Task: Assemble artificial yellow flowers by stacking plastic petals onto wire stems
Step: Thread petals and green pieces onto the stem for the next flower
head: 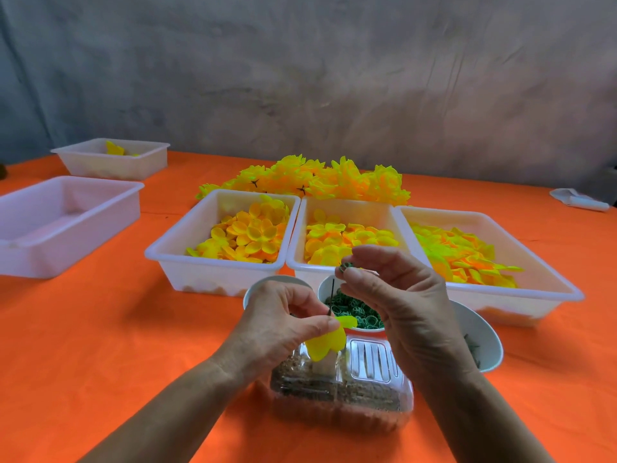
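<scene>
Left hand (287, 320) pinches a wire stem (331, 300) with a yellow petal (325, 344) threaded on it, held just above the clear plastic container (340, 392). Right hand (397, 295) pinches a small green ring (345, 268) above the stem tip, over the cup of green rings (354, 309) behind the container.

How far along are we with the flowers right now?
Done: a heap of finished flowers lies behind the trays. In hand: the left hand pinches a wire stem with a yellow petal on it; the right hand pinches a small green ring above the stem's tip. Left: three trays, such as the middle tray, hold many loose petals, so plenty remains.
</scene>
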